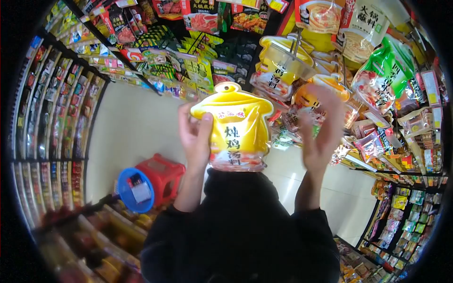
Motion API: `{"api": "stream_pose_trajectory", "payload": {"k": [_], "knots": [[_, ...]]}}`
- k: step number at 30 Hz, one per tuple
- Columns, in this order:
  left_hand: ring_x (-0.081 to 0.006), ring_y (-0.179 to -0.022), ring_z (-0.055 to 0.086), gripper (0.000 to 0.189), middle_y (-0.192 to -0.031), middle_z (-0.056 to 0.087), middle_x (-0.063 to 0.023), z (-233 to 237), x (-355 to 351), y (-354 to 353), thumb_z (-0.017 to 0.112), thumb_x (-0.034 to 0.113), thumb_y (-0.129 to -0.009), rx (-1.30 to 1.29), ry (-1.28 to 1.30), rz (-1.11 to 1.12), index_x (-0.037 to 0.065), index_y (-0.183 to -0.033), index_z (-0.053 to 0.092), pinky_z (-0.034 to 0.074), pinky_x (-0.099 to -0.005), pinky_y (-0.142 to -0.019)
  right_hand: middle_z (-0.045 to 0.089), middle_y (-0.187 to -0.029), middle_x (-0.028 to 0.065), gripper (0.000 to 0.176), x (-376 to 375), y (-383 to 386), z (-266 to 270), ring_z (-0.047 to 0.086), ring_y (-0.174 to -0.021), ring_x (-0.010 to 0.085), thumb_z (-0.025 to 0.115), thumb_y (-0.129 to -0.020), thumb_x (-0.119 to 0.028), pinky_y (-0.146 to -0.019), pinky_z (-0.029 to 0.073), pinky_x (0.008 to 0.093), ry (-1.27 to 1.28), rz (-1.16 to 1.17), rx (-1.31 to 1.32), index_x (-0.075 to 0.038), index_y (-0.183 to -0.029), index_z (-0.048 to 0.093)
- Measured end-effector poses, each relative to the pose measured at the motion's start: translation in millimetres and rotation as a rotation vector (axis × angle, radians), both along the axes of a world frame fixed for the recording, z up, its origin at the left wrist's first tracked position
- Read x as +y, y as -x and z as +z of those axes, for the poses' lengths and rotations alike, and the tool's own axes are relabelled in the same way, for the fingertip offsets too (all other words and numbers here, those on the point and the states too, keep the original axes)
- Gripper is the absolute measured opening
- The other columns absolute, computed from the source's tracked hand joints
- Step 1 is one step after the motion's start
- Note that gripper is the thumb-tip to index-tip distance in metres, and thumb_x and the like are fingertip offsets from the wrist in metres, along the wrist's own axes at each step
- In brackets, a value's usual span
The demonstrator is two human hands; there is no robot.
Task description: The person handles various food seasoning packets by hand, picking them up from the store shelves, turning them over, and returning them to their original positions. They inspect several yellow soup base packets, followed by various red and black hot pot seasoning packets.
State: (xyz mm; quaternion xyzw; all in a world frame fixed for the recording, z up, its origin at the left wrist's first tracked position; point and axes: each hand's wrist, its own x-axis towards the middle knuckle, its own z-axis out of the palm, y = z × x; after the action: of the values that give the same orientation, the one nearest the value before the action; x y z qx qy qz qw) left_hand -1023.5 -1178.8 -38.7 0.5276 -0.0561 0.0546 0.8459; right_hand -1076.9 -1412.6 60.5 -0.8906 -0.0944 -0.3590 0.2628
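Observation:
My left hand [194, 132] is closed on the left edge of a yellow pot-shaped seasoning packet [239, 134], thumb across its front. The packet is upright in front of my chest, printed side toward me, with a hang hole in its top tab. My right hand [322, 129] is raised to the right of it, thumb and fingers apart and slightly blurred, with nothing seen in it. Behind that hand hangs an orange pot-shaped packet [309, 101]. Another yellow packet [276, 70] like the held one hangs on the rack just above, behind a clear tag holder.
A green packet [384, 73] hangs at the right among other seasoning bags. On the pale floor [125, 111] at left stand a red plastic stool [163, 174] and a blue bucket [123, 191] with a card on it. Stocked shelves [52, 108] line the far left and lower right.

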Motion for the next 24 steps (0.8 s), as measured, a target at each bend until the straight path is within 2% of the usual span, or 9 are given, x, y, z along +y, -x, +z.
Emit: {"api": "stream_pose_trajectory", "payload": {"k": [3, 6, 7, 10, 11, 14, 18, 21, 24], "knots": [[-0.0106, -0.097, 0.06, 0.029, -0.108, 0.062, -0.0081, -16.1, -18.1, 19.2, 0.063, 0.007, -0.099, 0.05, 0.02, -0.107, 0.005, -0.122, 0.045, 0.052, -0.0257, -0.081, 0.063, -0.125, 0.0167, 0.058, 14.3, 34.7, -55.3, 0.059, -0.113, 0.027, 0.073, -0.09, -0.023, -0.099, 0.045, 0.0393, -0.595, 0.201, 0.376, -0.002, -0.139, 0.05], [-0.0091, -0.094, 0.059, 0.029, -0.105, 0.06, -0.0065, -42.7, -42.5, 46.9, 0.064, 0.007, -0.098, 0.196, 0.031, -0.286, 0.006, -0.119, 0.045, 0.052, -0.0241, -0.078, 0.068, -0.114, 0.0136, 0.048, 5.3, 69.7, -117.7, 0.065, -0.098, 0.0159, 0.069, -0.097, -0.023, -0.087, 0.052, 0.0309, -1.021, 0.166, 0.705, 0.002, -0.134, 0.052], [-0.01, -0.094, 0.06, 0.028, -0.105, 0.06, -0.0055, -55.3, -47.0, 51.5, 0.065, 0.006, -0.098, 0.155, -0.016, -0.333, 0.006, -0.118, 0.046, 0.052, -0.025, -0.08, 0.07, -0.106, 0.0111, 0.04, 7.4, 72.3, -117.8, 0.066, -0.087, 0.0119, 0.064, -0.101, -0.021, -0.077, 0.054, 0.0264, -1.132, 0.14, 0.698, 0.004, -0.13, 0.054], [-0.0114, -0.096, 0.061, 0.028, -0.103, 0.062, -0.0046, -66.2, -59.3, 48.9, 0.067, 0.006, -0.096, 0.06, -0.131, -0.39, 0.004, -0.118, 0.049, 0.052, -0.0271, -0.082, 0.071, -0.103, 0.0111, 0.035, -8.0, 87.1, -133.7, 0.067, -0.089, 0.013, 0.062, -0.102, -0.021, -0.077, 0.054, 0.0283, -1.097, 0.022, 0.812, 0.003, -0.127, 0.056], [-0.0118, -0.096, 0.061, 0.029, -0.103, 0.063, -0.0046, -66.2, -62.7, 44.6, 0.067, 0.006, -0.096, 0.036, -0.168, -0.398, 0.004, -0.119, 0.05, 0.052, -0.0276, -0.083, 0.072, -0.099, 0.0121, 0.034, -4.6, 88.6, -139.5, 0.069, -0.088, 0.0151, 0.063, -0.101, -0.022, -0.076, 0.054, 0.0304, -1.13, 0.04, 0.681, 0.002, -0.125, 0.059], [-0.0115, -0.099, 0.062, 0.032, -0.104, 0.066, -0.0067, -44.5, -74.1, 16.5, 0.07, 0.007, -0.094, 0.016, -0.31, -0.503, 0.0, -0.121, 0.055, 0.051, -0.0273, -0.085, 0.073, -0.098, 0.0143, 0.034, -9.5, 81.5, -147.1, 0.07, -0.088, 0.0179, 0.064, -0.1, -0.022, -0.076, 0.054, 0.0321, -0.983, 0.029, 0.673, 0.002, -0.123, 0.059], [-0.007, -0.089, 0.063, 0.02, -0.098, 0.069, -0.0011, -12.5, -93.9, -23.3, 0.07, 0.016, -0.096, -0.038, -0.52, -0.448, 0.0, -0.107, 0.069, 0.051, -0.023, -0.078, 0.073, -0.099, 0.0158, 0.036, -11.1, 39.5, -127.4, 0.071, -0.088, 0.0206, 0.064, -0.1, -0.026, -0.077, 0.054, 0.035, -0.864, -0.011, 0.602, 0.001, -0.123, 0.059], [-0.0041, -0.078, 0.062, 0.02, -0.093, 0.07, 0.0006, 3.4, -110.9, -68.5, 0.071, 0.018, -0.096, -0.123, -0.431, -0.428, 0.0, -0.104, 0.07, 0.051, -0.0214, -0.069, 0.072, -0.099, 0.0081, 0.036, -11.5, 2.7, -109.4, 0.066, -0.087, 0.0118, 0.063, -0.102, -0.029, -0.079, 0.052, 0.0296, -0.921, 0.051, 0.461, 0.003, -0.119, 0.06], [-0.0065, -0.076, 0.064, 0.017, -0.095, 0.072, -0.0038, 8.6, -126.6, -107.9, 0.073, 0.014, -0.094, -0.175, -0.36, -0.396, 0.0, -0.104, 0.069, 0.05, -0.0208, -0.067, 0.071, -0.104, 0.0085, 0.037, -16.2, -33.0, -114.2, 0.065, -0.093, 0.0118, 0.062, -0.102, -0.03, -0.084, 0.051, 0.0287, -0.88, 0.058, 0.295, 0.002, -0.121, 0.059]]}}
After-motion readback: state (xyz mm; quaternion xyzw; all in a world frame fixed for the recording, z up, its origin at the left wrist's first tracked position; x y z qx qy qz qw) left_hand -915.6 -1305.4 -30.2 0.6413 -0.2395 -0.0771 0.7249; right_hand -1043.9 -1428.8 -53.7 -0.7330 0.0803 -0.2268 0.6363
